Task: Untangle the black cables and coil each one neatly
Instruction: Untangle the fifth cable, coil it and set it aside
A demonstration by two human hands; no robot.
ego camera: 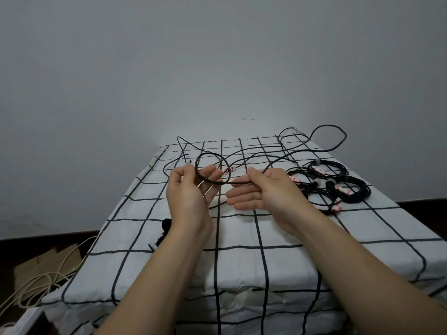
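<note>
Coiling one black cable [238,182] above the worktop [237,233], the left hand [188,189] gripped its loop while the right hand [266,192] pinched the loose run; next, that run likely needed another wrap.

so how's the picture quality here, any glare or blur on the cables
Head view: dim, flat light, no glare, soft shadows; the wide-angle lens stretches the checked sheet toward the corners; the black cable held by the left hand and right hand reads sharp; the coiled bundles merge into one dark mass.
</note>
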